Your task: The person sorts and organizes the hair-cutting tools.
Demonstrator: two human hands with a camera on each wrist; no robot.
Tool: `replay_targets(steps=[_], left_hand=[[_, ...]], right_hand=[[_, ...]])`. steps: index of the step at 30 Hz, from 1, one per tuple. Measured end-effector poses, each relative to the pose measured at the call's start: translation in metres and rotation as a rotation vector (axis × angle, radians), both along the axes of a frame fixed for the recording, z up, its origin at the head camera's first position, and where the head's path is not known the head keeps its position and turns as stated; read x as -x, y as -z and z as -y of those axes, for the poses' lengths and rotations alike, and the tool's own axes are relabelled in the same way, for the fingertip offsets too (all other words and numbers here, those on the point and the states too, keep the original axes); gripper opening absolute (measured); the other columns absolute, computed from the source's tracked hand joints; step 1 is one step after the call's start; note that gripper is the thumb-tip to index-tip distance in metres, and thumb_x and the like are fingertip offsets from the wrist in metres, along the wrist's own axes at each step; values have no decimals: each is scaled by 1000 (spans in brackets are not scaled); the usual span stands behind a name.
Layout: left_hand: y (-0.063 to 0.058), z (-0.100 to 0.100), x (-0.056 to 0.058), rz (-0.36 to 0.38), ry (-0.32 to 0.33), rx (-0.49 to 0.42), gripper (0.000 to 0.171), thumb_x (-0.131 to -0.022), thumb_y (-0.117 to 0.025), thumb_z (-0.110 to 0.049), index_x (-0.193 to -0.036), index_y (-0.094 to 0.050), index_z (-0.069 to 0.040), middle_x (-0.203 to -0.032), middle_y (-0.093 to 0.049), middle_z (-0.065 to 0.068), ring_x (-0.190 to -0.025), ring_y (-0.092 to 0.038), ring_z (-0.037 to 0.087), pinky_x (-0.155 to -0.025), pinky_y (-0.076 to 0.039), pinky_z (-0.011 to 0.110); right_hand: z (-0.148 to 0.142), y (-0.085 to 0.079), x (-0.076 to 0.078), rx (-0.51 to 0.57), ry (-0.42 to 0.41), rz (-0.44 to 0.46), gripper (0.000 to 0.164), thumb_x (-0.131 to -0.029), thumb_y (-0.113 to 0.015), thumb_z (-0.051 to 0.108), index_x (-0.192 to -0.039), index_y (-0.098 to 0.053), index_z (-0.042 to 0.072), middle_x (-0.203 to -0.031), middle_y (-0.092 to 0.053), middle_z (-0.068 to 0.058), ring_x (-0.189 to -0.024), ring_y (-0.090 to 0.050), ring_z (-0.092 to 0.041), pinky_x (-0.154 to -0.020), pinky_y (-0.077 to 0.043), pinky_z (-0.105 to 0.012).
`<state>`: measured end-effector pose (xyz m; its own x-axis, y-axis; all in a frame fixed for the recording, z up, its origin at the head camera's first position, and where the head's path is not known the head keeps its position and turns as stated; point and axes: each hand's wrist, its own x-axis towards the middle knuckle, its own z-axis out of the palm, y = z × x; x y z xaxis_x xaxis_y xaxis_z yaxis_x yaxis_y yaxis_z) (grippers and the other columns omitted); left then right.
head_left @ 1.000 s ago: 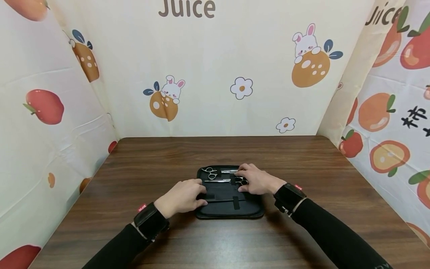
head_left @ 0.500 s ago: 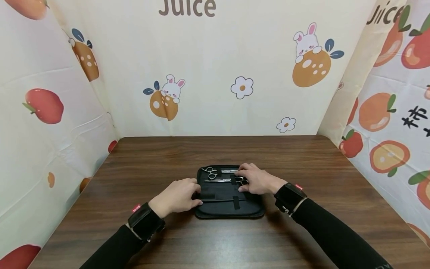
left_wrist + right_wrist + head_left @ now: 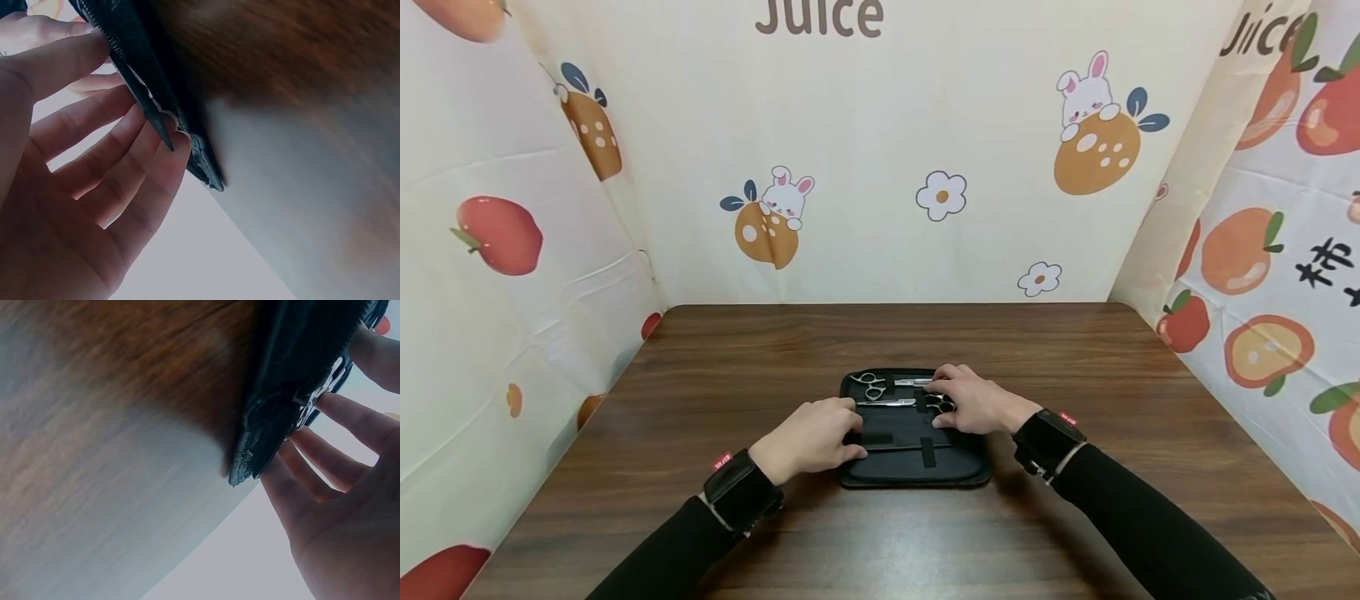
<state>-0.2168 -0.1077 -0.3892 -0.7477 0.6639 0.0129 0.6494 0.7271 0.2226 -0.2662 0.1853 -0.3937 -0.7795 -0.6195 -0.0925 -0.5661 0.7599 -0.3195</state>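
Observation:
On the table lies a black zippered scissors case point(image 3: 891, 477), spread flat. Two silver pairs of scissors sit in its far part. The far pair of scissors point(image 3: 874, 392) has its finger rings at the left; the near pair of scissors point(image 3: 886, 403) points its blades left. My right hand point(image 3: 972, 400) rests on the right side of the case, fingertips over the near pair's rings, which are partly covered. At the left edge is my left hand point(image 3: 815, 435), its thumb reaching over the case. In the left wrist view, its fingers lie loosely extended along the zippered edge point(image 3: 119, 47).
The brown wooden table point(image 3: 760, 350) extends around the case. A printed fruit cloth point(image 3: 880, 150) hangs behind and at both sides. Each wrist wears a black camera band point(image 3: 741, 493).
My left hand drew slightly left off the case, then came back right over its edge. The right hand and the case have stayed in place.

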Motion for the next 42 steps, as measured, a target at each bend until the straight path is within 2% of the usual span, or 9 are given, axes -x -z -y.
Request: replay_targets(steps=[8, 16, 22, 28, 35, 42], left_hand=[[0, 3, -1, 25, -46, 13, 29, -87, -81, -36, -103, -76, -12, -89, -54, -5, -73, -52, 10, -64, -48, 32], [-7, 11, -3, 77, -69, 4, 25, -87, -82, -30, -101, -75, -10, -89, -53, -2, -72, -49, 13, -64, -45, 32], [-6, 12, -3, 26, -26, -6, 20, -87, -82, -28, -95, -76, -11, -86, -47, -6, -71, -46, 12, -61, -44, 30], [-6, 7, -1, 11, -3, 3, 20, -87, -82, -29, -95, -76, -11, -86, -47, -5, -72, -46, 12, -62, -44, 30], [-5, -1, 0, -12, 39, 1, 21, -87, -82, -30, -97, -77, -12, -89, -53, -4, -74, -49, 10, -66, -50, 31], [-2, -6, 0, -59, 73, 3, 19, -87, -82, -29, -92, -76, -12, -87, -50, -5, -79, -50, 13, -68, -50, 30]], right_hand=[[-2, -1, 0, -1, 5, 15, 52, -96, -73, 28, -141, -59, 5, -143, -47, -16, -134, -43, -35, -98, -46, -51], [-2, -1, 0, -8, 8, 14, 53, -96, -73, 29, -142, -59, 6, -143, -47, -15, -133, -43, -34, -97, -47, -51], [-3, -1, 1, -5, -5, 0, 52, -96, -73, 28, -140, -60, 5, -141, -49, -15, -130, -45, -34, -96, -47, -50], [-3, -3, 0, 4, -6, 1, 52, -96, -73, 28, -140, -60, 5, -140, -49, -15, -130, -45, -35, -97, -47, -50], [-3, -3, -2, -4, 0, 0, 52, -96, -73, 27, -141, -59, 5, -141, -49, -15, -131, -44, -34, -95, -48, -51], [-2, -2, -3, -3, 4, 14, 52, -96, -73, 28, -141, -59, 6, -143, -48, -14, -133, -43, -34, -97, -47, -52]])
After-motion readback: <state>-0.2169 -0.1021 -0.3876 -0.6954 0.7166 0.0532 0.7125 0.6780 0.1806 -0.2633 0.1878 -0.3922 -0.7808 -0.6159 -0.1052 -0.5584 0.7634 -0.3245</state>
